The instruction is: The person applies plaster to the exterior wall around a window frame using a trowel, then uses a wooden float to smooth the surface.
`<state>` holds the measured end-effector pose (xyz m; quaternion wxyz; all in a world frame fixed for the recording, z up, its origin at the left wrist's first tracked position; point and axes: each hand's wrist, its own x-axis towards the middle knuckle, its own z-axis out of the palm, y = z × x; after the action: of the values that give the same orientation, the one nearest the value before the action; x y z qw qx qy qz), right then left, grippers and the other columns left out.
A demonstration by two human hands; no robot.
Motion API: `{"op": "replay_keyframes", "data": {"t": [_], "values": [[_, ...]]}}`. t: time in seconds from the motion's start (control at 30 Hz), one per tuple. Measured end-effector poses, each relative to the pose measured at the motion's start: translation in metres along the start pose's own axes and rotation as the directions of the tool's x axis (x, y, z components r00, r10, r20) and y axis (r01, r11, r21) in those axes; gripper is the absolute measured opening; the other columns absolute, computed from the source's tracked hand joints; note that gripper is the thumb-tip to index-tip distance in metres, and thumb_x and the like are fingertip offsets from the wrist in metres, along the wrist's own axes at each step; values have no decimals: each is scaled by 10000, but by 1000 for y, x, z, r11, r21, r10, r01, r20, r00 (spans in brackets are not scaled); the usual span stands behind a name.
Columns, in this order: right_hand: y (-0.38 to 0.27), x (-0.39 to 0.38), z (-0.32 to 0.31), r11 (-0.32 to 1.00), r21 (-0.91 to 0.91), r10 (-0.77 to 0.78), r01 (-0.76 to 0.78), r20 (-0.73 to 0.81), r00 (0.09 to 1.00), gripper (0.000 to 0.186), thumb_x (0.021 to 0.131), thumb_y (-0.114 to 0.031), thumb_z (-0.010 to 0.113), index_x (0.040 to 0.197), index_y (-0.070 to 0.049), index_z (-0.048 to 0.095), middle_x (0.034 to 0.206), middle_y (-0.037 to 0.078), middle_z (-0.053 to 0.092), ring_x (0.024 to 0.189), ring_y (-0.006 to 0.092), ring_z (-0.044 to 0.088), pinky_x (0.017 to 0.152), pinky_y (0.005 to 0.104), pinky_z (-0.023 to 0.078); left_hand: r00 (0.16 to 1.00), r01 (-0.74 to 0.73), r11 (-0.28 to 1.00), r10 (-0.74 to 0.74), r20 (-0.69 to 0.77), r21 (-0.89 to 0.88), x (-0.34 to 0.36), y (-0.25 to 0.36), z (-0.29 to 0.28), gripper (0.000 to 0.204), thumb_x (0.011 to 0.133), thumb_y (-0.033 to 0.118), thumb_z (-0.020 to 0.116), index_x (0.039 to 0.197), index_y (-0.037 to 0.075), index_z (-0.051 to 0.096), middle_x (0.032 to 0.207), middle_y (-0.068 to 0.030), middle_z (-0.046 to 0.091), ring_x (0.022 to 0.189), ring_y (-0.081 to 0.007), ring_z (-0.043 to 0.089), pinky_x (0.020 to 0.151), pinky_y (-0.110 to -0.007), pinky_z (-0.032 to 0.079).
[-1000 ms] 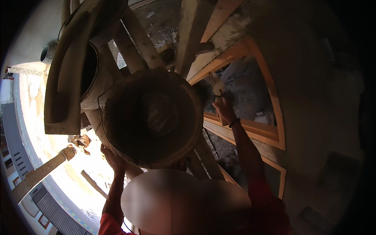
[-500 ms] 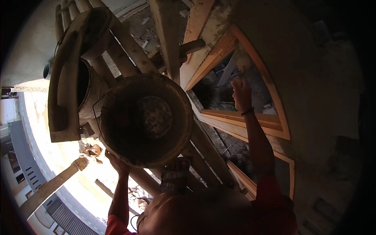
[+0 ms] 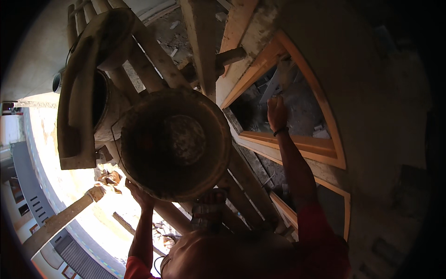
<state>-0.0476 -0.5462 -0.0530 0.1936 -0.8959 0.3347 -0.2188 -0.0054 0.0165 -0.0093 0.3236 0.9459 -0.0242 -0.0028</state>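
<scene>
A large round bucket [image 3: 215, 162], dark inside with a pale crusted patch at its bottom, is tilted with its mouth toward me. My left hand [image 3: 141, 194] is closed at its lower left edge, with the fingers partly hidden behind it. A thin wire handle [image 3: 116, 144] hangs along the bucket's left side. My right hand [image 3: 277, 114], closed like a fist, is apart from the bucket, in front of a wooden window frame [image 3: 309, 69]. Whatever those fingers may hold is hidden. A dark band circles the right wrist.
Long planks [image 3: 239, 195] run beneath the bucket. More buckets [image 3: 109, 111] and a crusted wooden trough-like piece [image 3: 76, 125] stand at the left. An upright timber [image 3: 200, 42] rises ahead. A pole [image 3: 65, 218] juts out lower left, above bright ground far below. A plastered wall [image 3: 381, 116] borders the right.
My right hand has moved a little left and slightly down, nearer the bucket. The left hand and the bucket have hardly moved.
</scene>
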Motion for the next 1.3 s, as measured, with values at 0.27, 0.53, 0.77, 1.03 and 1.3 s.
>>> {"op": "replay_keyframes", "data": {"t": [0.27,0.53,0.77,1.03,1.3], "values": [[16,-38,6,589,474,368,-655,565,739,344,948,-395,571,1073,-75,550,713,66,558,566,163,559,526,322,481,999,-53,997,53,1,53,-1,-13,-1,782,826,350,683,1365,-55,287,1263,-291,444,1133,-466,511,951,-517,416],[-17,-1,5,-273,699,153,-661,710,687,308,947,-394,543,1027,-97,540,728,40,566,589,157,561,522,333,462,991,-130,992,130,-5,5,0,-2,-1,839,790,357,717,1364,-71,281,1259,-278,420,1150,-461,501,950,-516,415],[-36,14,39,-409,735,87,-541,622,778,317,922,-387,504,966,-78,555,681,50,537,582,180,539,535,342,464,1000,0,1000,0,24,-14,0,-5,3,779,852,405,634,1361,-69,283,1263,-285,428,1155,-458,500,961,-526,402],[-93,42,1,-438,793,45,-423,489,871,287,904,-383,475,956,-110,546,694,46,526,559,193,527,522,361,460,1000,14,1000,-14,16,5,-1,-8,-1,806,871,520,559,1359,-66,296,1265,-293,446,1164,-464,492,966,-530,390],[-103,42,-2,-351,850,122,-393,458,881,266,884,-379,500,921,-116,523,700,47,528,520,195,505,501,350,464,999,5,998,-8,-50,-55,-1,-24,3,875,893,679,443,1346,-59,316,1244,-311,488,1134,-461,514,955,-521,397]]}}
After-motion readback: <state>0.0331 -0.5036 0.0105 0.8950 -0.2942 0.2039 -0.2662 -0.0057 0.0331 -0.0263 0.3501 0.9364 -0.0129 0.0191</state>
